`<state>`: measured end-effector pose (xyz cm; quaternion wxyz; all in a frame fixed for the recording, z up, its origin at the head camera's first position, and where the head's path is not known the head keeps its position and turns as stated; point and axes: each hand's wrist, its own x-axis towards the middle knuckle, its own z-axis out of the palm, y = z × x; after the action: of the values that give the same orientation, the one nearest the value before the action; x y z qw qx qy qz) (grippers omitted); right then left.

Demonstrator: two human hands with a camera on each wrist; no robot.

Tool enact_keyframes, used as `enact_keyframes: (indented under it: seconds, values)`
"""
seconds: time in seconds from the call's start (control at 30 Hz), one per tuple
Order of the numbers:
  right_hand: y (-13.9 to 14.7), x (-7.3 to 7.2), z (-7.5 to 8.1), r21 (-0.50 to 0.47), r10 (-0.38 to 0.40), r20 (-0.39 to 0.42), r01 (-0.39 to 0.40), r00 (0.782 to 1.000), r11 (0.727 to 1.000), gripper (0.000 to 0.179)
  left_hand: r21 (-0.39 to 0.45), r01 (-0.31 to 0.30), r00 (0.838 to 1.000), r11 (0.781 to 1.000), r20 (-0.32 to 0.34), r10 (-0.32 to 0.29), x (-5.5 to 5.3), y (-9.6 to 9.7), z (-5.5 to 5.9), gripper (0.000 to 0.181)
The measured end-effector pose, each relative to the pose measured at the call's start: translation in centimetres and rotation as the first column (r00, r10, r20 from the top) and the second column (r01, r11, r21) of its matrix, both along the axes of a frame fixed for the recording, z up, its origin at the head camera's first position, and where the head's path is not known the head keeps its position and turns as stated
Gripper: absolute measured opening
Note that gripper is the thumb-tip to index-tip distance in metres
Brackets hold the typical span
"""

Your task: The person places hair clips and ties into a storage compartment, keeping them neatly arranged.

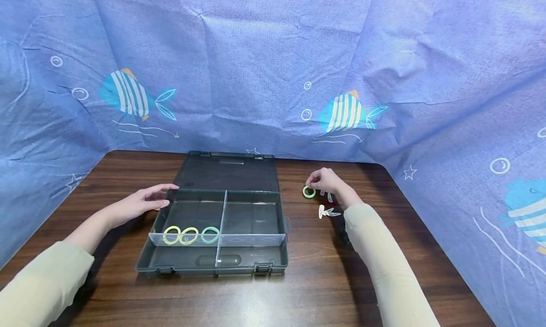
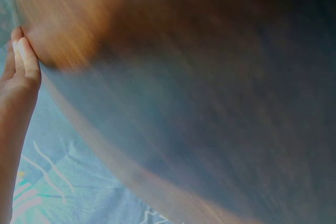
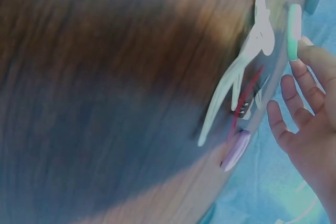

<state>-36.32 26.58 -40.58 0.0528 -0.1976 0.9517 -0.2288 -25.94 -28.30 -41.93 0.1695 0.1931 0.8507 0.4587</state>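
Note:
A green hair tie is pinched between the thumb and fingers of my right hand, right of the box. The same hair tie shows edge-on at the fingertips in the right wrist view. White hair clips lie on the table just below that hand. My left hand rests at the left rim of a dark see-through divider box, fingers extended and holding nothing. Two yellow hair ties and one teal hair tie lean on the clear divider in the box's back left compartment.
The box lid lies folded back behind it. A purple clip and a thin red item sit near the white clips. A blue fish-print cloth hangs behind the wooden table.

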Motion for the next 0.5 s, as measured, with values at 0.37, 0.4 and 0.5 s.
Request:
enact_keyframes:
  seconds: [0.37,0.4,0.5]
  values:
    - [-0.1,0.6,1.6,0.028,0.018,0.04,-0.019,0.999,0.999,0.004,-0.011,-0.005,1.0,1.0,0.007,0.005,0.0,0.1,0.2,0.049]
    - [-0.1,0.6,1.8,0.025,0.019,0.039,-0.02,0.999,0.999,0.004,-0.012,-0.005,1.0,1.0,0.003,0.005,0.0,0.1,0.1,0.049]
    - [-0.3,0.8,2.5,0.005,0.027,0.037,-0.027,0.999,1.0,0.003,-0.011,-0.007,1.0,1.0,-0.002,0.007,0.0,0.1,0.0,0.048]
